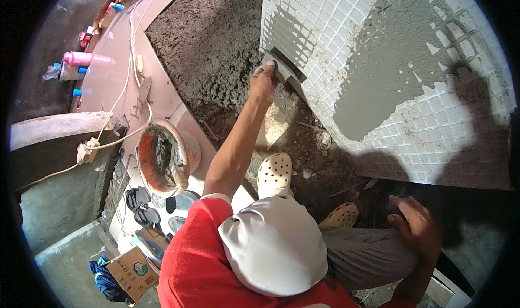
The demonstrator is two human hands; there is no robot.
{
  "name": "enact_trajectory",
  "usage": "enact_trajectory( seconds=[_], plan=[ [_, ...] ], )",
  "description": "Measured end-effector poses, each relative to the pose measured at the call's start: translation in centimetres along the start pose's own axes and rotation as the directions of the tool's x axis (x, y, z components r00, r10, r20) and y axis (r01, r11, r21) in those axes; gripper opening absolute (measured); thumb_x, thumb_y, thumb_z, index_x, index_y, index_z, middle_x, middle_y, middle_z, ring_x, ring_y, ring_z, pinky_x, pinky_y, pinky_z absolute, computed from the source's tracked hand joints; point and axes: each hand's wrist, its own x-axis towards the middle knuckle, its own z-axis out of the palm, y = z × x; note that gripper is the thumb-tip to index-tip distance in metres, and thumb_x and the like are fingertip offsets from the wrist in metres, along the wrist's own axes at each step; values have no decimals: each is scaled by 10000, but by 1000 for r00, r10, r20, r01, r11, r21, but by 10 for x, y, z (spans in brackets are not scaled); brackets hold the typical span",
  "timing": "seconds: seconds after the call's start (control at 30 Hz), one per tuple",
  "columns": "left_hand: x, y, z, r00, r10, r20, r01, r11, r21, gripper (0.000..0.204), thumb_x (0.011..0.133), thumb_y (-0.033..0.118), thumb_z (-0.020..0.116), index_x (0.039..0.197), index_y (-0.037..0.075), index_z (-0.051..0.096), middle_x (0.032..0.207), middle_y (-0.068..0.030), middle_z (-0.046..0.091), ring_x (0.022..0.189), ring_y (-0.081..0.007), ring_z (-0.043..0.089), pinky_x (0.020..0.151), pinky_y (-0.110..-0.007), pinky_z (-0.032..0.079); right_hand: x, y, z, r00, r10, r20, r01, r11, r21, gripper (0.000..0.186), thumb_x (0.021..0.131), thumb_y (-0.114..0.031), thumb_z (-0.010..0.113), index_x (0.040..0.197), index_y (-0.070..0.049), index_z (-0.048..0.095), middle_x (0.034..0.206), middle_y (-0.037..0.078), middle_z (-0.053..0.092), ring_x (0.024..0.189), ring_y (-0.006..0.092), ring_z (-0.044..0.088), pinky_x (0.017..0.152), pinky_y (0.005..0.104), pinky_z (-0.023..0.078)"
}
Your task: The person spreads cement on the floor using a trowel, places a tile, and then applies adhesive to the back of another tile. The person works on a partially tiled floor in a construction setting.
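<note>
My left hand (264,82) reaches forward, wrapped round the handle of a flat plastering trowel (287,65). The trowel lies against the left edge of a large tile (319,32), which shows its white gridded back. Wet grey mortar (368,97) covers a broad band of that back, and a thinner smear fills grooves beside the trowel. My right hand (414,224) rests by my bent right knee, close to the tile's lower edge. Its fingers are apart, and I see nothing held in them.
Rough wet mortar (216,37) covers the floor ahead. To the left stands an orange-rimmed bucket (162,159) with mortar inside. A white cord with a socket block (88,151) crosses the laid tiles. Black sandals (143,206), a cardboard box (132,273) and a pink bottle (77,58) lie farther left.
</note>
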Motion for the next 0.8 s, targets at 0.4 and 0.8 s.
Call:
enact_trajectory(
  seconds=[0.4, 0.8],
  plan=[
    [-76, 136, 142, 763, 396, 511, -395, 911, -115, 303, 1076, 209, 642, 1262, -30, 634, 1210, -123, 671, 1176, -232, 595, 1061, -408, 457, -2, -3, -4, 995, 93, 44, -96, 991, 90, 522, 1040, -373, 584, 1410, -10, 648, 1248, 245, 701, 1159, 410, 686, 1008, 480, 518],
    [-169, -85, 31, 829, -451, 331, 399, 891, 215, 345, 1051, 260, 716, 1263, 35, 564, 1202, -98, 653, 1111, -230, 638, 966, -402, 511, -20, 5, 5, 999, -30, -43, 33, 997, 70, 519, 1040, -398, 623, 1386, -12, 653, 1155, 238, 696, 1065, 409, 691, 941, 473, 532]
  ],
)
